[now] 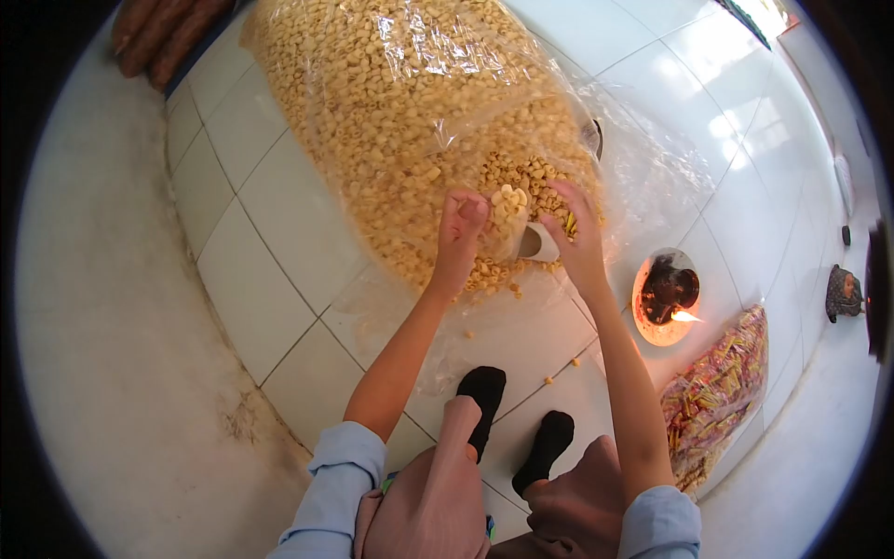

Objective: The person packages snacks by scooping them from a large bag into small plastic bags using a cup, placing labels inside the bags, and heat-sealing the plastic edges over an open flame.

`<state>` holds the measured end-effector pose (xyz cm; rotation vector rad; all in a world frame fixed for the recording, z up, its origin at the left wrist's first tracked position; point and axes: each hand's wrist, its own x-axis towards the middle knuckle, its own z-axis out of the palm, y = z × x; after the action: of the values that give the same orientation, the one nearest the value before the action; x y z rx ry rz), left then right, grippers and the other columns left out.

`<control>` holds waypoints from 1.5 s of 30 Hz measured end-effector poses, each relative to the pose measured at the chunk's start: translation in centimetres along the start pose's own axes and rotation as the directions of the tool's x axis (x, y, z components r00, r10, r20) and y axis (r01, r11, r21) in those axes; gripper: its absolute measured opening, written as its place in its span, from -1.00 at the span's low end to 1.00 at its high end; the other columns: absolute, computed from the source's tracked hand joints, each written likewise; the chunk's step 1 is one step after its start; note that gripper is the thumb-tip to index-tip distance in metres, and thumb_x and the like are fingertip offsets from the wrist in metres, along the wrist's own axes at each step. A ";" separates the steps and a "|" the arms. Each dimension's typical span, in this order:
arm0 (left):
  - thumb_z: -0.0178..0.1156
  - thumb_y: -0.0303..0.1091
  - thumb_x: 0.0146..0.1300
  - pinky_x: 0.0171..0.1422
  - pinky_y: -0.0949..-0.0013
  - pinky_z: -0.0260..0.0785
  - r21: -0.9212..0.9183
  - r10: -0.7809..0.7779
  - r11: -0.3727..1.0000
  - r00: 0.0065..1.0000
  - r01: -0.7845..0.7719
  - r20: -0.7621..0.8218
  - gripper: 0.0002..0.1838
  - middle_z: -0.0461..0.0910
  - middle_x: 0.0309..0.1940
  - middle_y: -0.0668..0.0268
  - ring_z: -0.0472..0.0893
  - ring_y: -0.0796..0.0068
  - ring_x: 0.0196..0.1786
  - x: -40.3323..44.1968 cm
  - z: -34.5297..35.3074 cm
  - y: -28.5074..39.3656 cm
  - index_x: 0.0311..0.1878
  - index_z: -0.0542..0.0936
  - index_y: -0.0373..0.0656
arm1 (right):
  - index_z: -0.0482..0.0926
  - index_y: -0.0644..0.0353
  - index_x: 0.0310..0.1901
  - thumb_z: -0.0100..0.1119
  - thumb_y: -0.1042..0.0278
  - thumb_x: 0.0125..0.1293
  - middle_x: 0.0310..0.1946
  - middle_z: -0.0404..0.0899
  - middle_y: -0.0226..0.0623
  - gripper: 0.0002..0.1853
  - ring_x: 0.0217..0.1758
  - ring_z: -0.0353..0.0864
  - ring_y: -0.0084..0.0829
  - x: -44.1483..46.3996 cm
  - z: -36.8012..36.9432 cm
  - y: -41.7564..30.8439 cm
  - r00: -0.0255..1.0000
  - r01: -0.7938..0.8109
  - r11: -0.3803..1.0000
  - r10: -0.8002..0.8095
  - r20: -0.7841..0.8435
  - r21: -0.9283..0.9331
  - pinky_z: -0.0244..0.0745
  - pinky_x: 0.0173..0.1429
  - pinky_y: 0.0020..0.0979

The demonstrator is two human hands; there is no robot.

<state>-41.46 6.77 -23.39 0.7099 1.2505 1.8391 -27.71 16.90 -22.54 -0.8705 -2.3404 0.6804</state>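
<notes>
A big clear plastic sack [372,121] full of small yellow snack pieces lies on the floor before me. At its open end my left hand [462,228] is closed on the edge of a small clear plastic bag [507,212] with snack pieces in it. To the right of that bag, my right hand [579,235] has its fingers apart and curved, with nothing visible in them. Between the hands, low down, a white cup [538,244] lies tilted among loose snack pieces [521,172]. Its far side is partly hidden.
A plate [643,307] with a dark burnt mass and a small flame [686,317] stands right of my right forearm. Beside it lies a bag of red and yellow packets [717,387]. Stray pieces [548,380] lie near my feet. A wall [93,307] runs along the left.
</notes>
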 end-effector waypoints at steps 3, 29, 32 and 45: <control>-0.06 -0.22 0.35 -0.44 0.64 -0.01 -0.023 -0.010 1.000 1.000 0.010 -0.005 -0.88 0.20 -0.49 0.55 0.11 0.78 -0.50 0.2 0.3 0.1 -0.22 0.29 0.00 | 0.40 0.09 0.05 0.23 0.33 0.09 0.08 0.29 -0.29 -0.56 0.07 0.38 -0.31 1.7 -2.7 -3.2 0.979 -0.205 0.657 0.153 0.138 0.725 0.33 0.09 -0.35; 0.42 -0.28 -0.10 -0.38 0.62 0.24 0.404 0.040 0.909 0.987 -0.101 0.156 -0.63 0.33 -0.63 0.53 0.32 0.73 -0.52 0.9 0.7 -3.7 -0.31 0.49 -0.25 | 0.49 0.30 -0.40 0.19 0.54 0.04 -0.13 0.41 -0.28 -0.91 -0.11 0.46 -0.32 2.8 -6.7 -4.7 0.971 0.237 0.952 -0.235 -0.033 0.196 0.48 -0.11 -0.40; 0.43 -0.26 -0.11 -0.42 0.58 0.18 0.336 -0.150 0.938 0.974 0.086 0.168 -0.63 0.23 -0.65 0.54 0.22 0.70 -0.53 0.5 0.8 -3.4 -0.38 0.44 -0.24 | 0.49 0.29 -0.42 0.20 0.52 0.04 -0.14 0.42 -0.31 -0.91 -0.13 0.45 -0.34 3.3 -7.3 -4.5 0.952 0.305 0.941 -0.303 -0.037 0.147 0.46 -0.13 -0.41; 0.38 -0.33 -0.03 0.13 0.46 0.23 0.345 -0.220 0.931 0.936 0.118 0.274 -0.41 0.43 -0.21 0.40 0.41 0.60 -0.07 0.4 1.8 -1.8 0.09 0.38 -0.22 | 0.52 0.19 -0.44 0.22 0.45 -0.01 -0.25 0.47 -0.41 -0.91 -0.05 0.38 -0.30 3.4 -8.0 -4.9 0.910 0.411 0.905 -0.415 -0.012 -0.104 0.28 0.04 -0.29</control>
<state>-39.73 8.40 -24.46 0.9923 1.3689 1.3307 -26.87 18.15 -12.73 -0.3931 -2.4332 0.3689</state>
